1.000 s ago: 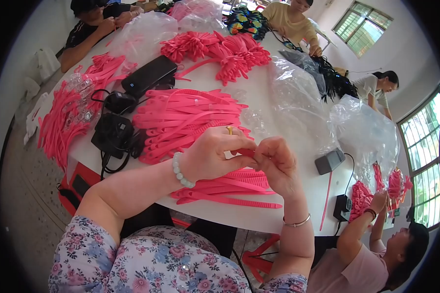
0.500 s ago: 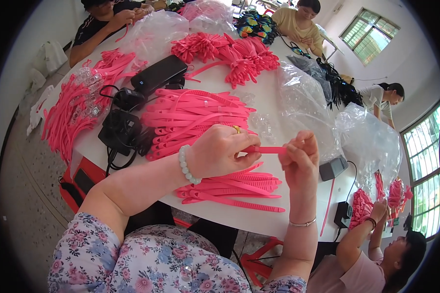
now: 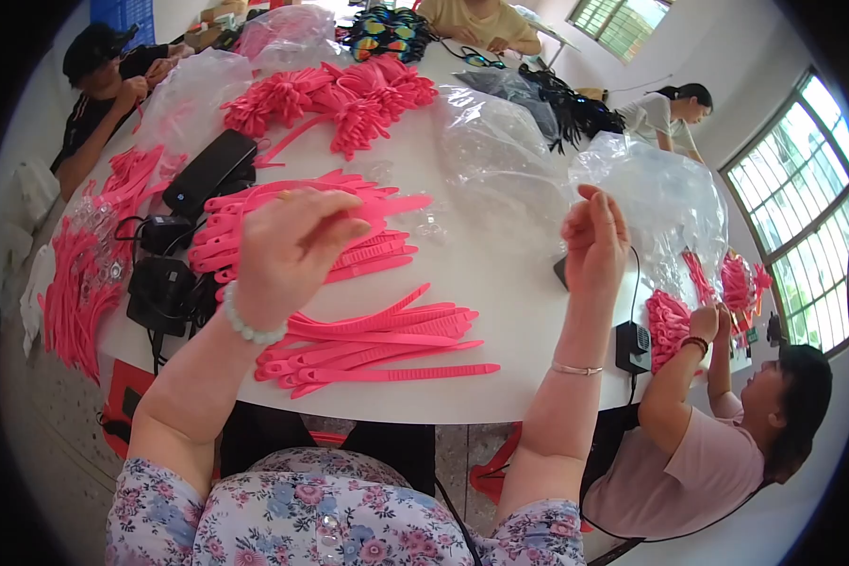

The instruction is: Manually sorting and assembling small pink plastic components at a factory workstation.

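My left hand, with a pale bead bracelet at its wrist, is over a bundle of pink ribbed straps. Its fingers are closed on a pink strap whose tapered end points right; part of the grip is hidden. My right hand is raised to the right, holding nothing, its fingers loosely bent and the thumb apart. Between my forearms a smaller group of loose pink straps lies near the table's front edge.
Black power adapters with cords and a black box-shaped device stand left. More pink straps and clear plastic bags lie beyond. Goggles are piled far back. Co-workers sit around the white table; one person is close at right.
My hands have moved apart: the strap stretched between them has left my right hand. My left hand has moved left over the bundle. The whole view has shifted.
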Demonstrator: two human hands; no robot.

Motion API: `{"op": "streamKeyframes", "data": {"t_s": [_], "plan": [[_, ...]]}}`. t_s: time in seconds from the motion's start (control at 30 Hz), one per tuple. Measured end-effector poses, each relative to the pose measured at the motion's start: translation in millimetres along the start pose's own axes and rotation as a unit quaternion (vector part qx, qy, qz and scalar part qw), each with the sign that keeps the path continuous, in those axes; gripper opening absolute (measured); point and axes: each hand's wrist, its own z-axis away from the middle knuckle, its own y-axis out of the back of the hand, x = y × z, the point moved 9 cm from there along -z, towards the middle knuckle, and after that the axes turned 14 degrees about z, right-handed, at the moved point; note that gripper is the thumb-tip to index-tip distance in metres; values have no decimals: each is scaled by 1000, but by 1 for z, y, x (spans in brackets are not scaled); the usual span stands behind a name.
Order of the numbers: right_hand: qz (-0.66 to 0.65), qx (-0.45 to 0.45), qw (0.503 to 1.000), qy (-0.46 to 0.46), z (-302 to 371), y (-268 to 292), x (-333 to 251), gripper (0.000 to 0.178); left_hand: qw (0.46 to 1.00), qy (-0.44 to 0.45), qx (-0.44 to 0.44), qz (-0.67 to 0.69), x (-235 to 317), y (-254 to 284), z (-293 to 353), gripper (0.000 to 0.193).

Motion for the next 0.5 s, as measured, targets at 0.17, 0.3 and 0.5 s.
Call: {"op": "streamKeyframes", "data": {"t_s": [0.17, 0.3, 0.5], "plan": [[451, -18, 890, -67, 1, 26, 9, 19, 950, -188, 24, -247, 79, 28, -20, 22], [747, -129, 650, 57, 4, 4, 56, 19, 937, -177, -70, -294, 59, 10, -26, 20], [788, -132, 594, 94, 8, -19, 88, 11, 898, -19, -284, -336, -62, -13, 34, 14]]}}
